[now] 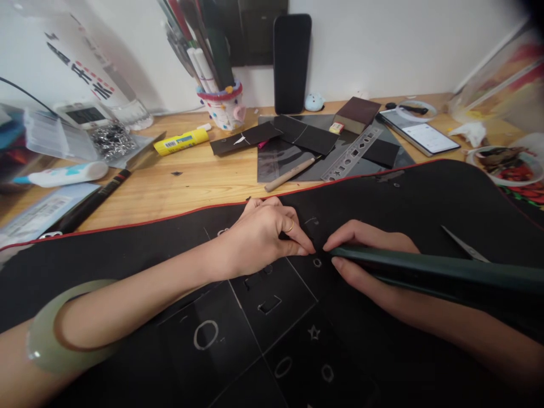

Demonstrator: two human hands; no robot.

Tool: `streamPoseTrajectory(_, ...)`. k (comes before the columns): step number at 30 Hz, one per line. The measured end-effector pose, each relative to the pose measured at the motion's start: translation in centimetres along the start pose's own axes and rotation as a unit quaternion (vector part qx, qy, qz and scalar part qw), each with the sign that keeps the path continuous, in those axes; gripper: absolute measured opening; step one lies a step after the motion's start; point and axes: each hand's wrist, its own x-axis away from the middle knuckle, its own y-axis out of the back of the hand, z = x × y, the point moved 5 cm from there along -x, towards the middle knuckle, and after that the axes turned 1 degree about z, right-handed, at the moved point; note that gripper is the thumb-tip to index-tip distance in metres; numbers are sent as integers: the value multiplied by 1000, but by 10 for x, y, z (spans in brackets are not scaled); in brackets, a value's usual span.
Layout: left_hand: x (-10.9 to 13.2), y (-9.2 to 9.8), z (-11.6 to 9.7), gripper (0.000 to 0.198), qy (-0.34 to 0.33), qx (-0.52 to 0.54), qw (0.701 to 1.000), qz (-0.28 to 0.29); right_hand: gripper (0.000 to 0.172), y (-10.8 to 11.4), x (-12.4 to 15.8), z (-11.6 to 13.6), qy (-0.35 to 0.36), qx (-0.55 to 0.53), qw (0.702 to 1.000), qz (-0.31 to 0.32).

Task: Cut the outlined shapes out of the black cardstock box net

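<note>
My left hand rests on a black sheet marked with pale lines and small outlined shapes. Its thumb and forefinger are pinched together near a small ring outline; what lies between them is too small to make out. Facing it, my right hand has thumb and forefinger closed round the narrow end of a long dark green object. This object widens towards the right edge and covers much of the hand; its kind is unclear. A pointed metal blade lies beyond it, its other end hidden.
A black mat with red edging covers the front of the wooden table. Behind it lie a wooden-handled craft tool, a shape stencil, black card pieces, a yellow tube, a phone and a pen pot.
</note>
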Motion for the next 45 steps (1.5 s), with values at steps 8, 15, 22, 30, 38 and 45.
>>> streamPoseTrajectory(8, 1, 0, 0, 9, -8, -5, 1000, -4, 7, 2, -1, -1, -20, -1, 1000, -1)
streamPoseTrajectory(15, 0, -1, 1, 9, -4, 0, 1000, -4, 5, 2, 3, -7, -22, 0, 1000, 10)
streamPoseTrajectory(22, 5, 1, -10, 11, -33, -49, 998, -14, 8, 33, -2, -19, -27, -7, 980, -197)
streamPoseTrajectory(30, 1, -4, -19, 11, -94, -56, 993, 39, 14, 38, -8, -21, 43, 144, 960, -235)
streamPoseTrajectory(38, -7, -6, -20, 6, -101, -35, 992, 60, 25, 54, -12, -32, 75, 406, 888, -202)
streamPoseTrajectory(45, -7, -7, -22, 9, -88, -39, 994, 56, 29, 63, -15, -42, 14, 504, 845, -180)
